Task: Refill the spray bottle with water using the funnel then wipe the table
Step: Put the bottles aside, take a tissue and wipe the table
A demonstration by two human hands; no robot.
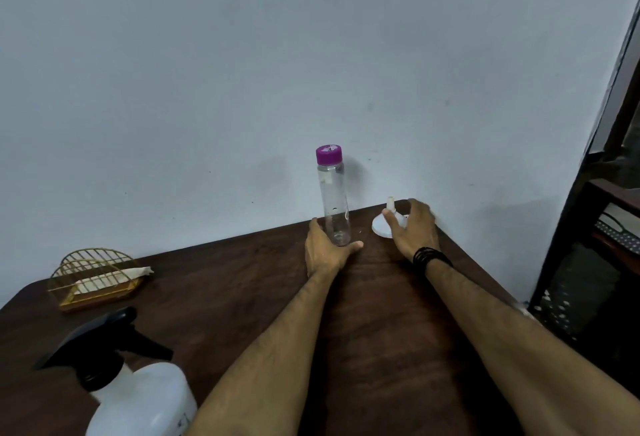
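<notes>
A clear water bottle [333, 200] with a purple cap stands upright at the table's far edge, near the wall. My left hand [323, 250] is at its base, with the bottle in the gap between my straight thumb and my fingers. A white funnel [382, 226] sits upside down to the right, spout pointing up. My right hand [415, 227] arches over its right side with fingers spread and the thumb at the rim; I cannot tell if it grips. The white spray bottle [145, 401] with a black trigger head stands at the near left.
A gold wire napkin holder [93, 279] with a tissue sits at the far left of the dark wooden table [381, 331]. A pale wall runs right behind the table. A dark frame and shelf [595, 221] stand beyond the table's right edge.
</notes>
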